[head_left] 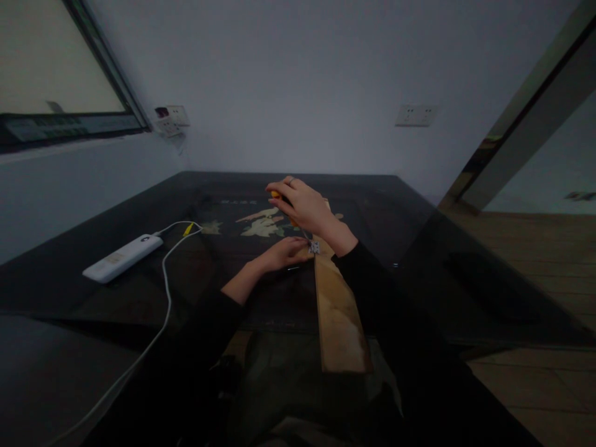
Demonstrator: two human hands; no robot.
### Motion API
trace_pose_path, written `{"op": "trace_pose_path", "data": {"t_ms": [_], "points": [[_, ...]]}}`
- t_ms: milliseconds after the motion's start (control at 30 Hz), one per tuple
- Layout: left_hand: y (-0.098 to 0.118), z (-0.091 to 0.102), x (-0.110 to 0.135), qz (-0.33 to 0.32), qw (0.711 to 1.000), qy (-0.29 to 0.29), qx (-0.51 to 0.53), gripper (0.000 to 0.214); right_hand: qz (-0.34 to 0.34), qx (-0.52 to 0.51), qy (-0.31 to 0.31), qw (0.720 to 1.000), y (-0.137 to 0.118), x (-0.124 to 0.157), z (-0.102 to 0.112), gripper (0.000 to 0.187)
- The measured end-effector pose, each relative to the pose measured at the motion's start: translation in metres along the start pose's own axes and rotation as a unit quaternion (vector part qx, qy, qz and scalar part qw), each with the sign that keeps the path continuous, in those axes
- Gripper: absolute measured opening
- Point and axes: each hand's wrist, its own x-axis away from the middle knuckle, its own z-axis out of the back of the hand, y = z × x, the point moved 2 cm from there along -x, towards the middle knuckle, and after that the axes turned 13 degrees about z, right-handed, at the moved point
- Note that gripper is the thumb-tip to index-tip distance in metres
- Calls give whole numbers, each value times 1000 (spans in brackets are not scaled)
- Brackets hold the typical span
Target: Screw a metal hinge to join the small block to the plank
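My right hand [307, 208] is wrapped round the orange handle of a screwdriver [275, 194], held above the table with its shaft pointing down. Below it, the tip meets a small silver metal hinge [314, 247] or similar plate. That metal piece lies on light wood, where a long wooden board [339, 310] joins another wooden piece partly covered by my right arm. My left hand [284, 251] grips the wood at the left side of the hinge, its fingertips beside the metal. The board's near end juts past the table's front edge over my lap.
A white power strip [123, 257] lies on the left of the dark table [261, 298], its white cable [167, 298] running off the front edge. A yellow tag [189, 229] sits near the cable. Behind is a wall with a socket plate [416, 115].
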Motion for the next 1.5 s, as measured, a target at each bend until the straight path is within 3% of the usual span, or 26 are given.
{"op": "trace_pose_path", "data": {"t_ms": [167, 433, 633, 900, 1133, 1367, 1500], "points": [[1, 1, -1, -1, 1000, -8, -8, 44, 33, -50, -19, 998, -1, 0, 1, 31], [-3, 0, 1, 13, 1000, -3, -19, 47, -11, 23, -8, 1000, -1, 2, 6, 28], [-1, 0, -1, -1, 1000, -10, -14, 46, 13, -28, -44, 999, -1, 2, 7, 33], [1, 1, 2, 7, 1000, 4, 2, 44, -21, 42, -20, 999, -2, 2, 9, 33], [-2, -1, -1, -8, 1000, -7, 5, 44, 20, -25, -31, 999, -3, 1, 4, 31], [-6, -3, 0, 3, 1000, 1, -5, 46, -1, 48, -3, 999, 1, 3, 6, 28], [-3, -1, 0, -2, 1000, -4, -4, 47, -3, 13, -16, 1000, 3, 3, 8, 31]]}}
